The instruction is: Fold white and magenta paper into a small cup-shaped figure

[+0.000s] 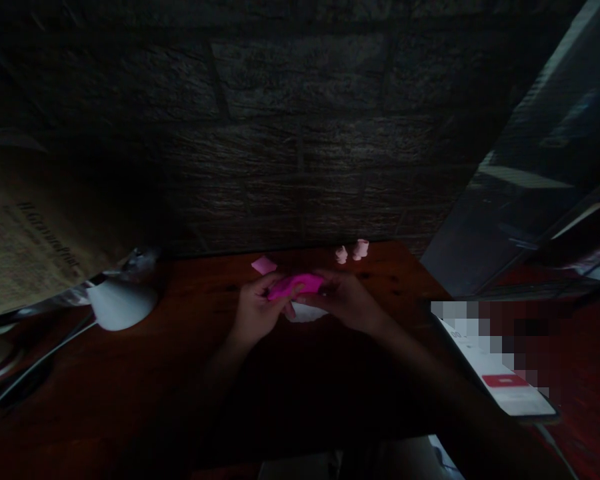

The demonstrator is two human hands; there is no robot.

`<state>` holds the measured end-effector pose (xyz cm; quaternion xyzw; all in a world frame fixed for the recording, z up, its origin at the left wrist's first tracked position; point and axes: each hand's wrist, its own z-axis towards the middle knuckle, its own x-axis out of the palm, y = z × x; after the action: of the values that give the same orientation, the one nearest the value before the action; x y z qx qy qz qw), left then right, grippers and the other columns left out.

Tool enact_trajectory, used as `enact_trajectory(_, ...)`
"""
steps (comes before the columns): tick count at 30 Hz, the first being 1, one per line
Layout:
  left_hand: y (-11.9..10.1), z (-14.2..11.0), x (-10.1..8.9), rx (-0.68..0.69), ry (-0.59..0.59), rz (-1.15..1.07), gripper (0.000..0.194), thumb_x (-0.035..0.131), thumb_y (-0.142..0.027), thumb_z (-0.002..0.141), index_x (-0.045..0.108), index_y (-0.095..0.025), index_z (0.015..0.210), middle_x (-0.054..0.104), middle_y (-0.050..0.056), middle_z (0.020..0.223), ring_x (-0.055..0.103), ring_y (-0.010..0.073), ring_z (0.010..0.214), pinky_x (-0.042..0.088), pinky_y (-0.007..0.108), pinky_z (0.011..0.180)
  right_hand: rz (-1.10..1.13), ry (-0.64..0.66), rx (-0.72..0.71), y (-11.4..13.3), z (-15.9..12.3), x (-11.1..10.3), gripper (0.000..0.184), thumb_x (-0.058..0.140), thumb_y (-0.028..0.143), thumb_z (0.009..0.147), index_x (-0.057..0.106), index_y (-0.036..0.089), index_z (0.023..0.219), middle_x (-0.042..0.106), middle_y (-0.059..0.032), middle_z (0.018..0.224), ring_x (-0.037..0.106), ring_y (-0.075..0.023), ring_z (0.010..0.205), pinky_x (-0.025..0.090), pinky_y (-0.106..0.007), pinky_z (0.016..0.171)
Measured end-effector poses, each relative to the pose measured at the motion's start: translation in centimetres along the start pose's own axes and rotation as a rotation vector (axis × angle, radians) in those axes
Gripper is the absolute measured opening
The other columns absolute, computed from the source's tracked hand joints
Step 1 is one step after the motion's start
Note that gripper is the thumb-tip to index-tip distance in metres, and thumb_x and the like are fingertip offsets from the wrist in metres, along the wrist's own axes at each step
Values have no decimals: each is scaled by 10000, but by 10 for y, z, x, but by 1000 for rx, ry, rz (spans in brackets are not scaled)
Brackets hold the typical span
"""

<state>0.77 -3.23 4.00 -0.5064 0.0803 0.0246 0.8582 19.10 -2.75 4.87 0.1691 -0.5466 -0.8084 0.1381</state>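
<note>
My left hand (256, 308) and my right hand (353, 301) meet over the middle of a dark wooden table. Between them is a bright pink, soft-looking piece (300, 285), gripped at both ends with fingers and thumbs. Its exact kind is unclear in the dim light. Just below the fingers lies a white, crumpled-looking thing (307, 313), partly covered by my hands. Behind my left hand is a flat pink square (264, 265). Beyond my right hand stand a small pale pink figure (341, 255) and a larger pale pink one (361, 249).
A brick wall (300, 147) rises behind the table (180, 360). At left are a white cone-shaped object (123, 305), a cable (40, 368) and a large brown printed package (30, 227). A lit phone or tablet (520, 402) lies at the right edge.
</note>
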Motion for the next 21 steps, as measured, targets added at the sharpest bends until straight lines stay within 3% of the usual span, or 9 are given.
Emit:
enact_trajectory(3,2,-1,0,57,-17,22,133,758,-263,812,690,-158,767,620,-53,440,565,95,356,460,178,403,-3,4,12,1,0,0,275,783,394,805,752,193,991,782,-28,959,704,-137,783,554,-269,741)
enact_trajectory(6,3,0,1,-7,-38,27,154,750,-288,823,696,-158,760,600,-59,424,557,95,346,459,180,398,37,-1,46,1,0,0,296,797,381,793,748,202,1024,783,-20,955,708,-136,778,553,-265,740)
enact_trajectory(11,9,1,2,-57,-11,44,269,736,-382,825,735,-151,963,649,-36,494,595,121,378,499,211,412,102,-3,102,-3,5,-10,323,826,415,751,757,185,967,780,-19,857,715,-150,750,569,-298,753)
enact_trajectory(17,12,0,-1,20,110,105,298,693,-402,865,687,-161,690,641,-2,469,600,122,400,485,208,430,139,-58,20,-2,6,-18,305,862,423,700,777,210,900,792,-17,867,726,-160,765,591,-327,779)
enact_trajectory(21,9,-1,2,48,138,87,252,696,-400,853,688,-153,802,656,-7,541,582,112,418,468,204,427,144,-64,-17,-4,5,-16,329,850,448,706,789,217,933,796,-22,930,730,-171,817,594,-346,810)
